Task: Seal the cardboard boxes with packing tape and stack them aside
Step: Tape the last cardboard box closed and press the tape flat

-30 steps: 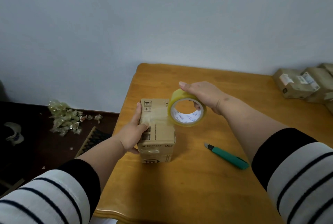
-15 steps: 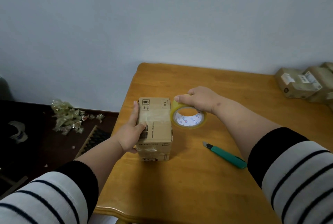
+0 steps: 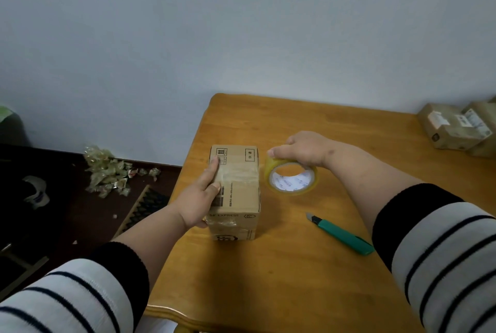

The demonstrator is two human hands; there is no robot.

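Yellow tape roll point(image 3: 291, 178) has come down off the box point(image 3: 235, 187) top to the table point(image 3: 281, 265) just right of it, your right hand point(image 3: 303, 149) gripping it. Left hand point(image 3: 200, 198) lies flat on the box, fingers straight. Cut with the knife point(image 3: 341, 233) next.

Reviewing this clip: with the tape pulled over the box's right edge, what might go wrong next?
1. The box sits near the table's left edge; only the left hand steadies it, so a hard pull might shift it.
2. The right hand grips the tape roll low beside the box; the strip may wrinkle or stick crooked.
3. The utility knife lies near the right forearm and could be knocked.
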